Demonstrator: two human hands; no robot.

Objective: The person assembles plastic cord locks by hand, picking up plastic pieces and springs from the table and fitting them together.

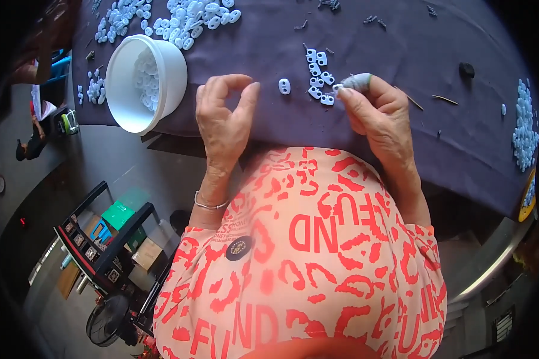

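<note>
The right hand [380, 110] reaches up over the dark cloth [371, 66] from the lower right, its forearm slanting inward and its wrist lifted off the table edge. The thumb runs up and to the left, and the index finger, wrapped in a grey cover [358, 82], arches over to meet it. Between the two tips is a small white piece [337, 87], pinched at the right side of a loose cluster [317, 75] of similar white pieces with dark holes. The other fingers fold in toward the palm.

The left hand [224, 116] stands nearly upright on its wrist, just right of the white tub [176, 84]. Its thumb and index finger curve toward each other in a rounded hook, their tips close together; I cannot tell whether they touch or pinch anything. The remaining fingers curl behind. A bracelet [209, 203] circles this wrist.

A single white toggle [284, 86] lies between the hands, apart from both. The tub leans with its mouth toward the left, more white pieces inside it, and a toggle pile [191, 21] spreads above it. Right of the right hand lie two thin sticks [445, 100] and a black lump [466, 70]; narrow pale parts [524, 128] are heaped near the cloth's right edge.
</note>
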